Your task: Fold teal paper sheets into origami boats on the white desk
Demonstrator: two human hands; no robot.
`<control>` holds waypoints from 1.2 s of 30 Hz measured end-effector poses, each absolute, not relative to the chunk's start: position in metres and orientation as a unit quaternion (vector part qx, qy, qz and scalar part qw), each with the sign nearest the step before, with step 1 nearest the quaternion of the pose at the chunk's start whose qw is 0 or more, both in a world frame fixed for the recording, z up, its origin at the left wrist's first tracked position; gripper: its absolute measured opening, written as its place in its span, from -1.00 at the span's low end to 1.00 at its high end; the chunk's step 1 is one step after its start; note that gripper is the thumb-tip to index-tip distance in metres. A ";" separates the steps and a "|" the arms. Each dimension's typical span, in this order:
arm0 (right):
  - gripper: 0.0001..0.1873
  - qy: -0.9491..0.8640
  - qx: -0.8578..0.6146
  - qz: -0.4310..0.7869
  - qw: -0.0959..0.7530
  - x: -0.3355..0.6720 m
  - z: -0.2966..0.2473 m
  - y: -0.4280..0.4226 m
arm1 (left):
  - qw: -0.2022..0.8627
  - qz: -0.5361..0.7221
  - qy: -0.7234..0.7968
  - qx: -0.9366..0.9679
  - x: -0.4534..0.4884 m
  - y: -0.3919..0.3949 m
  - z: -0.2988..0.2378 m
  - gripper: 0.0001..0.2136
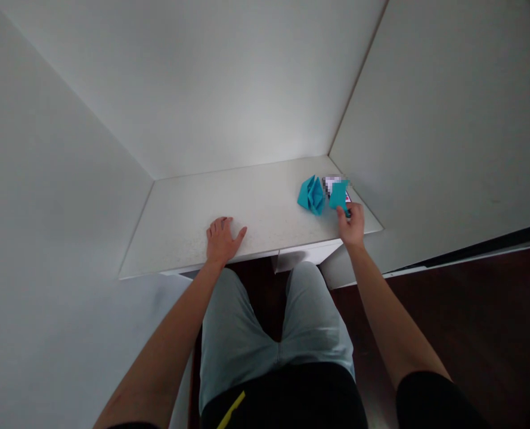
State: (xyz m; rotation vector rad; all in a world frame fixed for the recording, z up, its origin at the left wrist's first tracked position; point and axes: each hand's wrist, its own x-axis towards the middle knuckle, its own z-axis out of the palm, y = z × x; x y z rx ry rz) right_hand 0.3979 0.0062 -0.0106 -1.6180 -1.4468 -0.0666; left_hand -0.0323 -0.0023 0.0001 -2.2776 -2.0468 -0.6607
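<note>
A small piece of blue paper (338,193) is held at its lower end by the right hand (352,224), whose thumb and fingers are clamped on it near the right end of a white surface (256,196). Whether the paper's far end touches anything beneath it, I cannot tell. Just to its left stands a folded paper shape (311,196) of the same blue, with pointed tips and creased sides, resting on the surface. Partly hidden behind the held paper is a flat, phone-like thing (332,180), its face blurred by large pixels. Well apart from these, the left hand (221,241) rests palm down near the front edge of the surface, its fingers slightly apart and its thumb stretched out to the right, with nothing in its grasp. White walls (229,83) close in the surface at the back and on both sides, and a white panel (307,255) shows below its front edge. Nearer the camera are the person's light blue jeans (321,316) and black shirt (291,396), with a yellow strip (232,410) across it. The floor (479,316) at the right is dark reddish.
</note>
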 end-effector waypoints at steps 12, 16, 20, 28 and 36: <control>-0.56 -0.745 -0.487 0.100 0.444 0.293 0.052 0.034 | -0.021 -0.212 -0.658 -0.722 -0.033 -0.005 0.005 -0.53; -0.52 -0.801 -0.373 0.173 0.435 0.248 0.057 0.081 | -0.027 -0.211 -0.660 -0.721 -0.034 -0.006 0.004 -0.53; -0.37 -0.822 -0.329 0.207 0.416 0.216 0.049 0.135 | -0.038 -0.206 -0.663 -0.719 -0.034 -0.007 0.004 -0.51; -0.73 -0.847 -0.283 0.244 0.379 0.192 0.015 0.198 | -0.065 -0.218 -0.669 -0.708 -0.039 -0.015 -0.005 -0.39; -0.61 -0.850 -0.252 0.268 0.378 0.191 -0.008 0.207 | -0.012 -0.366 -0.633 -0.682 -0.046 0.048 0.040 -0.68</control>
